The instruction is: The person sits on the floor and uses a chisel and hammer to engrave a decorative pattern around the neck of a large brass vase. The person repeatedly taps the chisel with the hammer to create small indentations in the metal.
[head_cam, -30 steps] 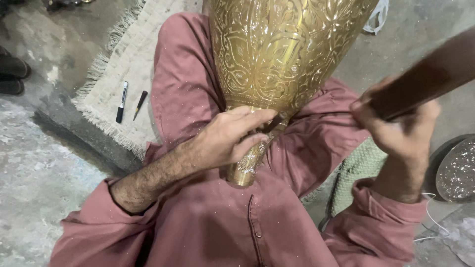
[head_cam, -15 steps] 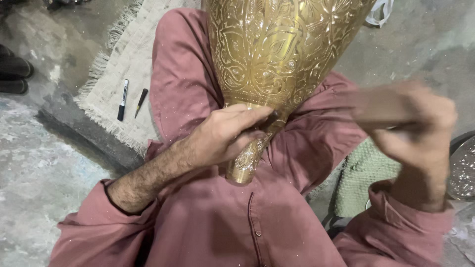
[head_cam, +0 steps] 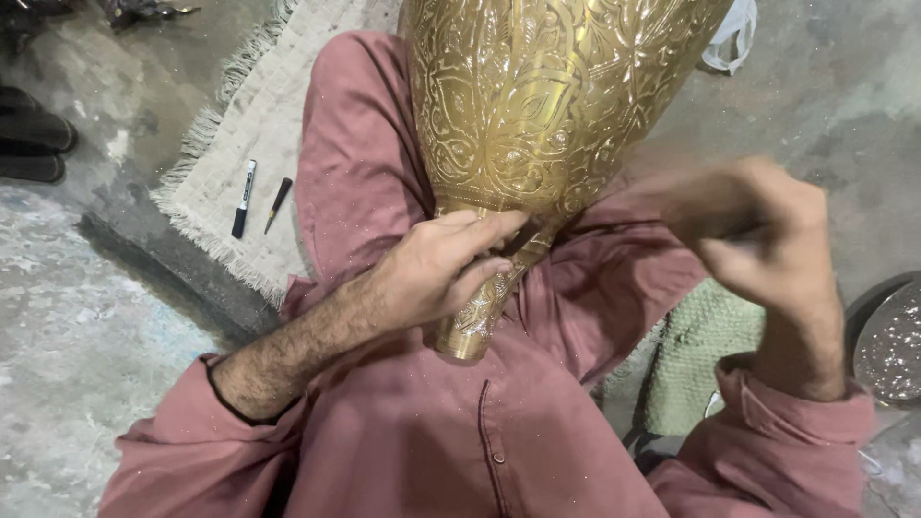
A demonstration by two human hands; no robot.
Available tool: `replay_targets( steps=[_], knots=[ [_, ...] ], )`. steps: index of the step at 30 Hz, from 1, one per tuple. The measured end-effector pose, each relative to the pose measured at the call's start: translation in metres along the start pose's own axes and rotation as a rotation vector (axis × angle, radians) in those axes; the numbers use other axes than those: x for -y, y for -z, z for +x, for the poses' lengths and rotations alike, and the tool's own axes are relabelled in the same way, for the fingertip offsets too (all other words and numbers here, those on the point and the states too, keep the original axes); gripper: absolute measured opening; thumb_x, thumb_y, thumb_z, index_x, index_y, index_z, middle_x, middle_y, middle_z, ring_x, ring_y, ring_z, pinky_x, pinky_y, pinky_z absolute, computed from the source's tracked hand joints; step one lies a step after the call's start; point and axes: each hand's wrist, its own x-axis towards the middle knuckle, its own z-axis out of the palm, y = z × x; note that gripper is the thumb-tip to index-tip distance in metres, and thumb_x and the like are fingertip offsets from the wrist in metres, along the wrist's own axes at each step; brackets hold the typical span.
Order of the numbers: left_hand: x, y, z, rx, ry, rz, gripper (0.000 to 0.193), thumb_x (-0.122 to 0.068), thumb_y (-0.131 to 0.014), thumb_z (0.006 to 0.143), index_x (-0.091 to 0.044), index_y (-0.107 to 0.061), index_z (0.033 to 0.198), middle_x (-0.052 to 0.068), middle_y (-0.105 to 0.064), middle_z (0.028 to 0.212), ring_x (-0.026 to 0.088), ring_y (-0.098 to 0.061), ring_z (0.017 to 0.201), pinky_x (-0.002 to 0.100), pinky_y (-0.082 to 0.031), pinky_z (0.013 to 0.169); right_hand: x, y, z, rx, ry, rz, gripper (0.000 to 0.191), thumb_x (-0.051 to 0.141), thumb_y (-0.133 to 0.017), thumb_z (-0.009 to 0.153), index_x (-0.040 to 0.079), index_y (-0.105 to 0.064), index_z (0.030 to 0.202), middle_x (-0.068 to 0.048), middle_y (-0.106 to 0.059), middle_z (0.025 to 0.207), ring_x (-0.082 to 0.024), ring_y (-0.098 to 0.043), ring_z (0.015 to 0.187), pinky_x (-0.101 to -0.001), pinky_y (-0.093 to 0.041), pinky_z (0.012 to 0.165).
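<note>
Grey concrete floor (head_cam: pixel 77 317) surrounds an engraved brass vase (head_cam: pixel 537 105) lying on the lap. Left hand (head_cam: pixel 436 269) pinches a slim chisel (head_cam: pixel 523 237) against its neck; right hand (head_cam: pixel 758 235) (blurred, at 3 o'clock) closes around something indistinct.

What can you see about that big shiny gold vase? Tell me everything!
The vase looks like brass, golden and shiny, covered all over in engraved leaves and curling patterns. Its wide body narrows to a slim patterned stem, which points toward the person's chest. It lies tilted across the lap on pink-red clothes, its top cut off by the picture's edge. The left hand rests where body meets stem, holding a thin dark tool against it. The blurred right hand is close by, apart from it.
</note>
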Motion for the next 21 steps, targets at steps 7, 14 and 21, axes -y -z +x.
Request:
replay_targets(
  steps=[7, 14, 21],
  knots=[
    [-0.004, -0.002, -0.004, -0.005, -0.021, -0.02, 0.048, -0.007, -0.073, 0.096, -0.004, -0.055, 0.14, 0.018, -0.069, 0.117, 0.033, -0.072, 0.107, 0.04, -0.06, 0.092, -0.011, 0.004, -0.008, -0.008, 0.047, -0.405, 0.019, 0.001, -0.081, 0.079, 0.001, -0.074, 0.096, -0.009, -0.075, 0.081, -0.02, -0.072, 0.069, -0.0375, -0.057, 0.07],
    [-0.008, 0.004, -0.006, -0.014, -0.033, -0.028, 0.05, -0.008, -0.074, 0.097, -0.007, -0.055, 0.143, 0.016, -0.068, 0.119, 0.031, -0.072, 0.11, 0.038, -0.061, 0.095, -0.027, 0.004, -0.019, -0.086, -0.037, 0.044, 0.018, 0.006, -0.083, 0.091, 0.001, -0.067, 0.099, -0.004, -0.07, 0.085, -0.009, -0.068, 0.075, -0.023, -0.056, 0.068],
    [-0.008, 0.0, -0.013, 0.019, 0.003, -0.023, 0.046, -0.007, -0.067, 0.097, -0.01, -0.059, 0.143, 0.012, -0.074, 0.112, 0.027, -0.077, 0.101, 0.037, -0.063, 0.091, -0.024, 0.0, -0.027, -0.079, -0.11, -0.254, 0.03, 0.006, -0.085, 0.082, -0.003, -0.068, 0.105, -0.008, -0.07, 0.084, -0.012, -0.068, 0.07, -0.0246, -0.054, 0.063]
  ],
)
